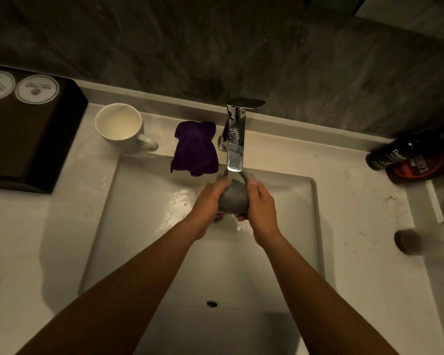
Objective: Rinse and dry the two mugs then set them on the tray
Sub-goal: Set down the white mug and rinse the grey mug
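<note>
A grey mug [233, 201] is held over the sink [144, 226] just below the chrome tap [235, 142]. My left hand [207, 206] grips its left side and my right hand [260, 208] grips its right side; the mug's rim tilts toward the spout. A white mug [119, 126] stands upright on the counter behind the sink's left corner, handle to the right. A purple cloth [195, 148] lies crumpled between the white mug and the tap. The black tray [34, 142] sits at the far left of the counter.
Two round white paper coasters [37, 88] lie on the tray's far end. Dark bottles [400, 156] lie at the right edge of the counter, and a small dark round object [408, 241] sits nearer. A grey stone wall rises behind the tap.
</note>
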Tool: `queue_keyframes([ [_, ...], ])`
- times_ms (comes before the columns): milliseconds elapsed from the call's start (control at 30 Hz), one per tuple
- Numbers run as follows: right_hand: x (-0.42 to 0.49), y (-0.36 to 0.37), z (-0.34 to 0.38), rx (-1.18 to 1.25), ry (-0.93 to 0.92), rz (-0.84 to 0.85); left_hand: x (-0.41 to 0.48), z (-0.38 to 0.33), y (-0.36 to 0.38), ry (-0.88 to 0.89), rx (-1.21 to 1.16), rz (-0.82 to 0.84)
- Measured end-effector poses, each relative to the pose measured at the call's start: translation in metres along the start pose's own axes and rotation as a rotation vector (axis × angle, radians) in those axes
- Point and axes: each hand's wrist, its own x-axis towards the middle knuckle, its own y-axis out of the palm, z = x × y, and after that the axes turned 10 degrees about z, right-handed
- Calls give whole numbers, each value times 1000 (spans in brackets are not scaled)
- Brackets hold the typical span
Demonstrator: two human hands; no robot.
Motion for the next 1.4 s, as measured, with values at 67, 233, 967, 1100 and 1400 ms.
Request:
queue_keyframes([
  [67, 5, -2, 6, -22, 171, 43, -1, 2, -2, 96, 52, -24],
  [233, 8, 4, 2, -349, -1, -80, -1, -9, 0, 9, -132, -81],
  [967, 15, -13, 33, -44, 483, 173, -12, -21, 5, 146, -2, -3],
  [1100, 6, -5, 21, -245, 46, 76, -9, -40, -6, -318, -290, 66],
  [1400, 15, -1, 22, 43, 516, 135, -1, -14, 4, 81, -84, -151],
])
